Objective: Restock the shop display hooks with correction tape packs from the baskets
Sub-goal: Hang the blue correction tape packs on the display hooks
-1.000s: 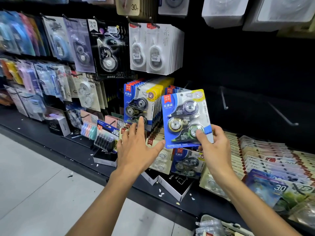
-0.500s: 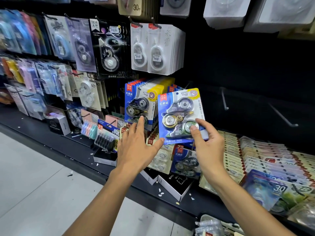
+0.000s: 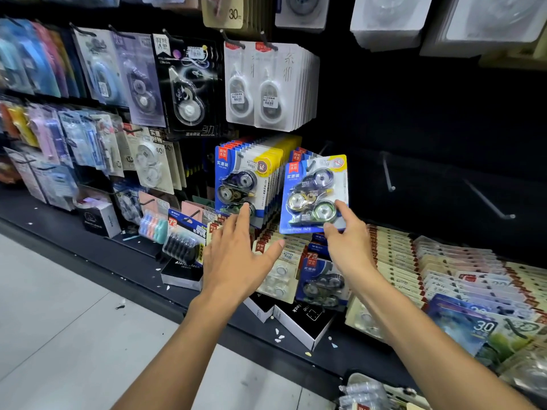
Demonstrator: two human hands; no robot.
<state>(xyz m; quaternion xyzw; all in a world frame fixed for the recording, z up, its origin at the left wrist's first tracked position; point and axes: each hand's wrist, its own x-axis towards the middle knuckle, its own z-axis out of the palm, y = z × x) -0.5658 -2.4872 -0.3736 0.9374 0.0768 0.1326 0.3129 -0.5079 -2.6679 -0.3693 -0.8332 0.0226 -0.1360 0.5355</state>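
Our right hand [image 3: 349, 241] pinches the blue correction tape pack [image 3: 313, 193] by its lower edge, keeping its hang hole free for the hook. Our left hand [image 3: 236, 255], fingers spread and holding nothing, steadies the hung packs [image 3: 245, 179] beside it.

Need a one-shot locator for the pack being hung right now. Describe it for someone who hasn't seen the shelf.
On the black display wall, find the full hook of blue-and-yellow correction tape blister packs below the white twin-pack cards. Immediately right of that stack is one blue-and-yellow blister pack. It alone is pinched at its lower edge by the right hand; the left hand is open.
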